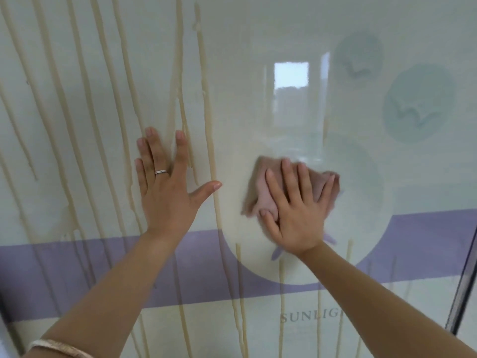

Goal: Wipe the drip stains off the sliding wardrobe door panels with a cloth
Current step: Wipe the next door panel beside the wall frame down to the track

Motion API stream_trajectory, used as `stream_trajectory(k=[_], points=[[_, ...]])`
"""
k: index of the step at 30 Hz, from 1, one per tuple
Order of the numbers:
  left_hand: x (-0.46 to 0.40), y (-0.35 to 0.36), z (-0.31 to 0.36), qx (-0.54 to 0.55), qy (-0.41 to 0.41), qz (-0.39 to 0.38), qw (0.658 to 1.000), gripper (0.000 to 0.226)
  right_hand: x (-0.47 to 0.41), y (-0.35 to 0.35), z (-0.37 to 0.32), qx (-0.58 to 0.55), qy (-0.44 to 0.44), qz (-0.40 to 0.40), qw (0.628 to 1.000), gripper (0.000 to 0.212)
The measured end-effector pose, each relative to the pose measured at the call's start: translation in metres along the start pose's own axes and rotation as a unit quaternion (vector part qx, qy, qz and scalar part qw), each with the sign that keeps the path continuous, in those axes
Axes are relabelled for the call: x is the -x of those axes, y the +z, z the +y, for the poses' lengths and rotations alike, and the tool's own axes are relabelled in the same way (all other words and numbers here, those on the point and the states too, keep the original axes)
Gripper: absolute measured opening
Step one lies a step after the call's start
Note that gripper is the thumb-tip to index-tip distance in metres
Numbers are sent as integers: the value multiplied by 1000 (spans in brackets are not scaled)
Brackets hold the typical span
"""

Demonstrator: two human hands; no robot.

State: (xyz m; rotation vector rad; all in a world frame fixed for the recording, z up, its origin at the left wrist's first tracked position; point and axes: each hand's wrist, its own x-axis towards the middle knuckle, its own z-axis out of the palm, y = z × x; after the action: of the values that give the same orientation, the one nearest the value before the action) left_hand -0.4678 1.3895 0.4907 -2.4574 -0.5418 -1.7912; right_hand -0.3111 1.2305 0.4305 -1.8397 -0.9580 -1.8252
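A pink cloth (268, 192) is pressed flat against a glossy sliding wardrobe door panel (258, 47) by the right hand (296, 215), whose fingers are spread straight over the fabric; the cloth's edges are blurred. The left hand (165, 192) is laid open on the panel just beside it, fingers apart and thumb pointed toward the cloth, with a silver ring (161, 172) worn on one finger and a bracelet (60, 348) seen at the wrist near the lower edge of the view. Long cream-coloured drip stains (77, 112) are seen running down the left half of the panel, some passing under the left hand, while shorter streaks are visible below the cloth. A lilac band (64, 275) is printed across the panel, broken by a pale circle (245, 244), and the letters "SUNLIG" (312, 316) can be read beneath it. Faint blue-green round motifs (418, 102) are printed at upper right, and a dark door frame edge (462, 288) is seen at far right.
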Motion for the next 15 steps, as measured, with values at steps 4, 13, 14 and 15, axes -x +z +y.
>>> stream_trajectory(k=[4, 13, 14, 15], points=[[0, -1, 2, 4, -4, -13, 1000, 101, -38, -8, 23, -19, -42, 13, 999, 62], [-2, -3, 3, 4, -9, -14, 1000, 104, -24, -1, 39, 0, 39, 24, 999, 64], [-1, -4, 5, 5, -12, -19, 1000, 104, 1, -2, 36, 0, 29, 8, 1000, 65], [-1, -6, 6, 4, -16, -22, 1000, 104, 20, -4, 34, -3, 19, -6, 1000, 66]])
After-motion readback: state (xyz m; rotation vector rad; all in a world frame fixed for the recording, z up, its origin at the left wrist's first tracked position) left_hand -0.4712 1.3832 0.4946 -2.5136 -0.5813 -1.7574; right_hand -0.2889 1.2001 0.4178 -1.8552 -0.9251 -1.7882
